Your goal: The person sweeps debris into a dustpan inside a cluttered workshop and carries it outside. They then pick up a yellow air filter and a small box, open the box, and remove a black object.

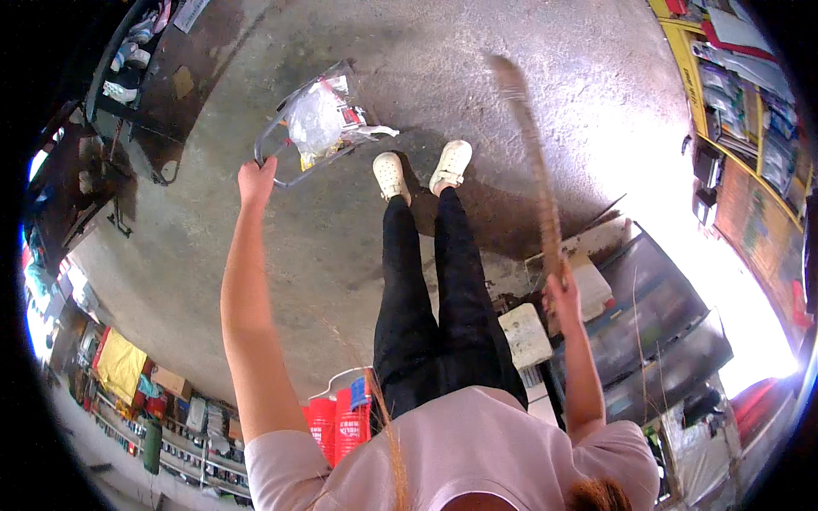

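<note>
My left hand [257,180] is closed around the grey rim of what looks like a dustpan [262,143], held out above the floor at the far left. Clear plastic bags and wrappers [317,119] with red, white and yellow parts lie in it or against it, and they hide most of its inside. In my right hand [562,300] is the lower end of a long, slightly bent brown stick [540,166]. It slants up and away to the left, blurred by motion, so I cannot tell whether its far end carries bristles. Pale clogs [452,163] are on my feet between the two hands.
Beside my right arm stand a dark glass-topped cabinet [665,281] and a white box [525,334]. Yellow shelving [692,85] with packets lines the far right. A dark rack [106,102] holds shoes at the far left. Red containers [336,422] and stocked shelves [183,460] are at the near left.
</note>
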A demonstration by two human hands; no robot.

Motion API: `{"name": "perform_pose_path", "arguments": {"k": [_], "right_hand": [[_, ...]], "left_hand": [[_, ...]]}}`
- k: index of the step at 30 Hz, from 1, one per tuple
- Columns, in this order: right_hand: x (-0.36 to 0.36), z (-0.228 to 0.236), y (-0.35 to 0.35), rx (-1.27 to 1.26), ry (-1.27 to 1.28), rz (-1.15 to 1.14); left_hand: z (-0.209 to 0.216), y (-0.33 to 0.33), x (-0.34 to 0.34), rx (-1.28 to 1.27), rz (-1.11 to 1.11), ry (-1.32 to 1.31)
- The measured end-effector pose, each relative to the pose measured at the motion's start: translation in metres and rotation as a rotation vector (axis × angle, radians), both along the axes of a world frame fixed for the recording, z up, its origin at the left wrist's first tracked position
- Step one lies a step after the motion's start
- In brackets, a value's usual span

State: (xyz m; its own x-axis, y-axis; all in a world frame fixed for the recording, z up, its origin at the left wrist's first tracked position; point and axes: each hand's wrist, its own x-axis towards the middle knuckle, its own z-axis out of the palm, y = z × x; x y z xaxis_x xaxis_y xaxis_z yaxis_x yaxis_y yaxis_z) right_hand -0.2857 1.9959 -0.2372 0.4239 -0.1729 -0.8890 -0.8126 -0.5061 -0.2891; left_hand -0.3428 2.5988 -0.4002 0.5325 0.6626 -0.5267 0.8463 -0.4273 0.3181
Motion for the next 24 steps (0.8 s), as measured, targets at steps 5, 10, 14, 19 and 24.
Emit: {"name": "perform_pose_path", "arguments": {"k": [5, 10, 14, 19, 24], "right_hand": [[0.069, -0.090, -0.020, 0.194, 0.003, -0.421], [0.021, -0.167, 0.100, 0.201, 0.219, -0.560], [-0.066, -0.174, 0.215, 0.439, 0.467, -0.669], [-0.103, -0.129, 0.267, 0.647, 0.631, -0.522], [-0.097, -0.100, 0.266, 0.612, 0.634, -0.228]], "left_hand": [[0.004, 0.004, -0.002, -0.028, -0.014, 0.010], [-0.009, 0.004, -0.011, -0.003, 0.031, 0.013], [-0.006, -0.002, -0.006, 0.039, -0.006, 0.045], [-0.013, 0.000, -0.009, 0.035, 0.015, 0.009], [-0.019, -0.007, -0.024, -0.026, 0.169, -0.060]]}}
